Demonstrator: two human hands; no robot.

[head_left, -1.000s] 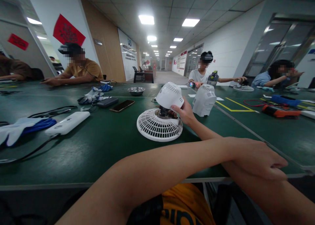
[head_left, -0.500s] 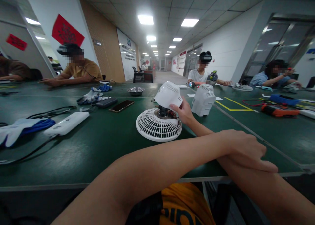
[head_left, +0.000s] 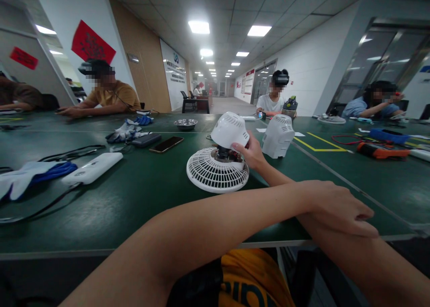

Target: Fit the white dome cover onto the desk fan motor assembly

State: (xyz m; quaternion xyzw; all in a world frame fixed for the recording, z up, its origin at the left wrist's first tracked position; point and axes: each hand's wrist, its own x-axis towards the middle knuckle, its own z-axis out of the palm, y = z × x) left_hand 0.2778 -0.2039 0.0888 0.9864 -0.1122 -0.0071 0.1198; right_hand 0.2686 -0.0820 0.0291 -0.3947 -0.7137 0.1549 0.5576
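Nearest, left hand [head_left: 339,206]: laid across your right forearm [head_left: 349,253], its fingers loosely curled; no object shows in it, but the palm is turned from view, so whether it grips the arm cannot be told.
Slatted grille [head_left: 215,179]: flat on the green table [head_left: 151,217], beyond your left forearm and just to the near left of your right hand.
Dark core [head_left: 221,153]: exposed between grille and housing, immediately left of your right thumb; its finer parts are too small to tell.
Right hand [head_left: 253,152]: grasping the white housing [head_left: 228,130] by its lower right edge, thumb in front, most of the fingers hidden behind.
White housing: tilted above the core, directly left of your right fingers; you cannot tell whether it is fastened.
Second white shell [head_left: 278,136]: upright on the table, just right of your right hand and apart from the assembly.
Stage: judged as partial; grille and core sit together, while the core remains uncovered and closing the body with the second shell is undone.
Phone [head_left: 167,144]: well left of your right hand.
Metal bowl [head_left: 186,124]: farther off, beyond your right hand and to its left.
Co-worker [head_left: 268,103]: seated across the table, farthest from your right hand.
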